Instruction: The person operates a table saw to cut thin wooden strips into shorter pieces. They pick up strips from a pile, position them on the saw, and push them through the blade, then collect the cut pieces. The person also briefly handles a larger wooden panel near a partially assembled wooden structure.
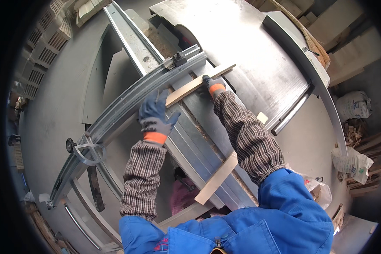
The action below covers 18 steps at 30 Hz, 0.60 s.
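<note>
A pale wooden strip [186, 90] lies slantwise across the metal table of a sliding table saw, along its long fence [135, 91]. My left hand [154, 113], in a blue-grey glove with an orange cuff, is spread beside the strip's left end, thumb apart; whether it touches the wood is unclear. My right hand [213, 84], gloved alike, is closed over the strip nearer its far end, fingers partly hidden. A second wooden strip [216, 180] crosses the table closer to me and passes under my right forearm.
A black clamp-like stop [179, 59] sits on the fence. Sawdust lines a groove [203, 133] in the table. A curved metal guide [298, 51] stands at right, near white sacks [352, 164] and scrap wood [372, 169]. Plastic crates [51, 42] are stacked far left.
</note>
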Tool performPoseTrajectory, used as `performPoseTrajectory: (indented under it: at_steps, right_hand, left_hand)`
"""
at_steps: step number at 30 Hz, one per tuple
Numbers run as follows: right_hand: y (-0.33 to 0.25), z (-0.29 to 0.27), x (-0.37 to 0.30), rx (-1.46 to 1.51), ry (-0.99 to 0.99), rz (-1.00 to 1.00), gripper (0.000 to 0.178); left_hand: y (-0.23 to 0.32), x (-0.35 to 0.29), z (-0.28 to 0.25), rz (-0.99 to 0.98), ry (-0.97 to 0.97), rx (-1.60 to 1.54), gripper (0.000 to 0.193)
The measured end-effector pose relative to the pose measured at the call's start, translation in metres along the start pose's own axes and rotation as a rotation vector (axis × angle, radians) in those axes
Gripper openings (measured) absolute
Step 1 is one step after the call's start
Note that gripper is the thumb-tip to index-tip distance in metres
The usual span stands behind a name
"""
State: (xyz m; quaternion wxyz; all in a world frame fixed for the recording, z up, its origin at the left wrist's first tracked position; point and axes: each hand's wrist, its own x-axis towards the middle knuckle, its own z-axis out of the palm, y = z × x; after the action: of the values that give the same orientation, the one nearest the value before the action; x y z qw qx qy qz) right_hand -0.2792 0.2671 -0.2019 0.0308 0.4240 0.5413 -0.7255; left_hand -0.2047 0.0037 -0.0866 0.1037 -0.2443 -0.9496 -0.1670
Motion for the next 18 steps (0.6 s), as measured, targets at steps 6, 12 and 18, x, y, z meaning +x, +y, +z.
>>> performPoseTrajectory:
  at_steps: [6,12,18]
  right_hand:
    - [-0.023,0.0,0.001,-0.616,-0.04,-0.161,0.044]
    - [-0.023,0.018,-0.011,-0.987,-0.123,-0.253,0.054]
    - [-0.027,0.016,0.008,-0.847,-0.082,-0.269,0.042]
  left_hand:
    - [0.013,0.072,0.059,-0.108,-0.31,0.381,0.101]
    - [-0.027,0.076,0.086,-0.025,-0.14,0.342,0.101]
    - [-0.034,0.077,0.087,0.009,-0.051,0.27,0.102]
